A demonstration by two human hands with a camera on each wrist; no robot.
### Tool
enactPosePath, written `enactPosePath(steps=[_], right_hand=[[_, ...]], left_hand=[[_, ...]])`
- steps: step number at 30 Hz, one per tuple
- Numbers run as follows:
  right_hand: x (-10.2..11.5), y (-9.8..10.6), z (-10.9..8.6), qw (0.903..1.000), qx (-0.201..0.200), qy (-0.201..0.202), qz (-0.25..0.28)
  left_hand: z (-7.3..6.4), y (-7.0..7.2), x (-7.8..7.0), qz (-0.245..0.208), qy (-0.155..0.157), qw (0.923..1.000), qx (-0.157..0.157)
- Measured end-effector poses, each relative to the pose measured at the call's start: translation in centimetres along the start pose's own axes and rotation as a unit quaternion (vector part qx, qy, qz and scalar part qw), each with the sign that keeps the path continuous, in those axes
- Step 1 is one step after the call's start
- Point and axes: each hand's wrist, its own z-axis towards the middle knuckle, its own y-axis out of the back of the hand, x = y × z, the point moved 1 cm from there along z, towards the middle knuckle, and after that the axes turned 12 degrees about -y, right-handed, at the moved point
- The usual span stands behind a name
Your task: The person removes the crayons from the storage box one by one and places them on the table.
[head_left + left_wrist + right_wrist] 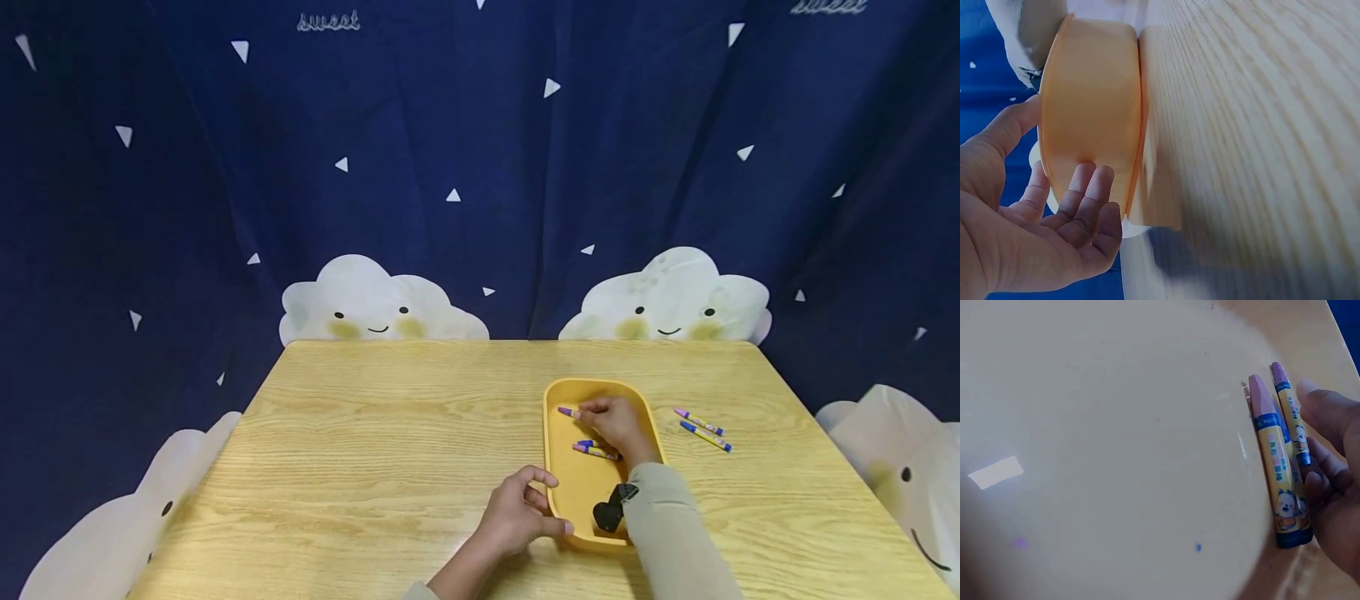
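Note:
A shallow yellow tray (558,492) stands on the table. Inside it, my right hand (615,425) pinches a purple crayon (567,412) near the far left corner. In the right wrist view that crayon (1291,412) lies between thumb and fingers, its wrapper yellow with blue bands. Two more crayons lie side by side in the tray, a pink-tipped one (596,452) and a blue-tipped one (587,443). At the tray's near left corner, my left hand (517,512) holds the rim with thumb and index finger. Its other fingers (1094,194) rest along the outer wall.
To the right of the tray, a pink crayon (697,421) and a blue crayon (705,436) lie on the wooden table (375,450). Behind the table hangs a dark blue curtain (450,125) with white clouds. A black wrist camera (609,512) sits over the tray's near end.

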Motion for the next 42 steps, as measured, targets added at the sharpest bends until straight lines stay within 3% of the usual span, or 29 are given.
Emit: enactPosePath(steps=[7, 14, 21, 28, 36, 42], right_hand=[[-0.4, -0.5, 0.1, 0.9994, -0.007, 0.018, -0.028], [-0.9, -0.9, -0.2, 0.9992, 0.009, -0.012, -0.036], [-1.0, -0.6, -0.2, 0.9991, 0.006, 0.003, -0.042], [-0.3, 0.5, -0.4, 0.9989, 0.020, 0.002, -0.042], [1.5, 2.2, -0.7, 0.9929, 0.042, 0.049, -0.100], [3.2, 4.1, -1.4, 0.9956, 0.046, 0.041, -0.071]], left_hand=[[-0.1, 0.0, 0.1, -0.001, 0.004, 1.0000, 0.000], [-0.4, 0.0, 0.2, 0.001, 0.012, 0.9999, 0.000], [-0.4, 0.0, 0.2, -0.007, 0.007, 1.0000, 0.001], [0.0, -0.3, 0.1, -0.016, 0.002, 0.9999, 0.006], [0.2, 0.1, 0.0, -0.016, -0.004, 0.9999, 0.001], [0.1, 0.0, 0.1, -0.006, 0.002, 1.0000, 0.003]])
